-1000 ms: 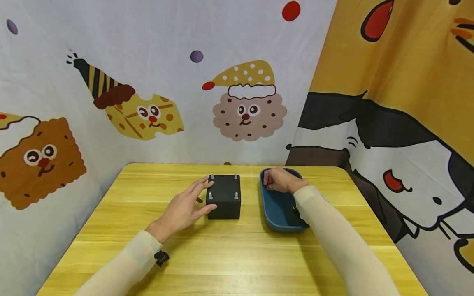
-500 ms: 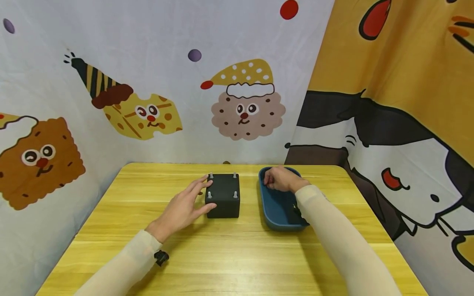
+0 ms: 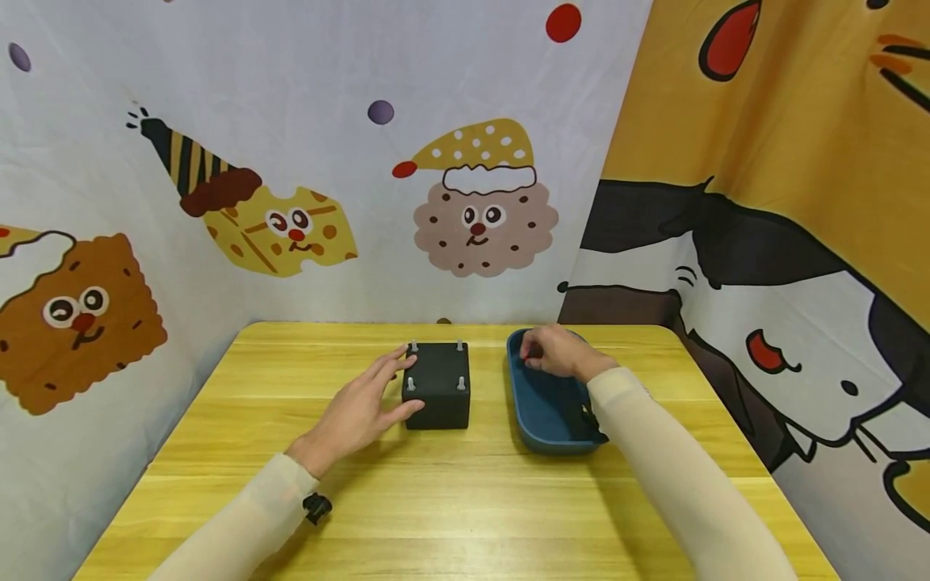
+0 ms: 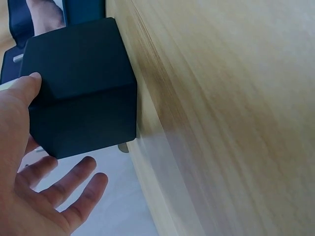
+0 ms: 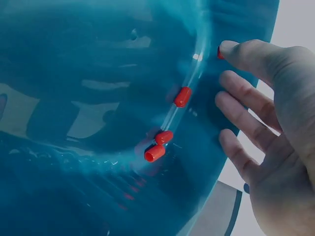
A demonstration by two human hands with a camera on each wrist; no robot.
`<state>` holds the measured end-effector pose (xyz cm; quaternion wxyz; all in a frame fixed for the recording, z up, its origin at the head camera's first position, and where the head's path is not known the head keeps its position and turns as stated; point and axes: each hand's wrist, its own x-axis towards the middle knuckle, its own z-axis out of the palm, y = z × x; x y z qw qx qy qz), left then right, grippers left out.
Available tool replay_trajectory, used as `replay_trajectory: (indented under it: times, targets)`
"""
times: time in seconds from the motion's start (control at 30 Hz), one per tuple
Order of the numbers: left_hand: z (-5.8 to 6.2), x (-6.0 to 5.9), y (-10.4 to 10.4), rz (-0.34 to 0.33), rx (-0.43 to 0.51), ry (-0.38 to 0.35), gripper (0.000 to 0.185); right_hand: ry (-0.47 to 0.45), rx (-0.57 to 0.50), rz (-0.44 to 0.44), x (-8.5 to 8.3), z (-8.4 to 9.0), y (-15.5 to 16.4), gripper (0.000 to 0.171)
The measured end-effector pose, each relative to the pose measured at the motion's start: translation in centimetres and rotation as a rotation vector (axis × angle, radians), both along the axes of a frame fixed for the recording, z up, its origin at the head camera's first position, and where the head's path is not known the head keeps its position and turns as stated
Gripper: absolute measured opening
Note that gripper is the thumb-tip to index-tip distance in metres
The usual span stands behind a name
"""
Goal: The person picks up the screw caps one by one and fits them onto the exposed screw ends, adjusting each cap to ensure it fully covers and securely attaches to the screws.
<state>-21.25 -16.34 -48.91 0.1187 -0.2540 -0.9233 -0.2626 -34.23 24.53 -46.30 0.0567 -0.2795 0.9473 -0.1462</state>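
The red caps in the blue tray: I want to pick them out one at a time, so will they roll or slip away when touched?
Probably. The red caps look like short smooth cylinders lying on their sides, so a nudge may roll them. The blue tray is glossy and curved, so they would likely slide together. Being tiny beside the right hand, they likely need a fingertip pinch.

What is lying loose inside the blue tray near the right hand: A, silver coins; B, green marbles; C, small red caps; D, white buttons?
C: the right wrist view shows small red caps on the floor of the blue tray, close to the right hand.
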Motion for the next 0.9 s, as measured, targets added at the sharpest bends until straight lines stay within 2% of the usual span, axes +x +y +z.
replay_trajectory:
  times: [0.4,0.9]
  targets:
    - [-0.4,-0.2,-0.1,0.005,0.001,0.028,0.081,0.143,-0.025,0.003,1.1,0.9,0.2,0.007]
    - [-0.3,0.0,-0.1,0.0,0.008,0.021,0.081,0.207,-0.092,0.028,2.4,2.1,-0.1,0.013]
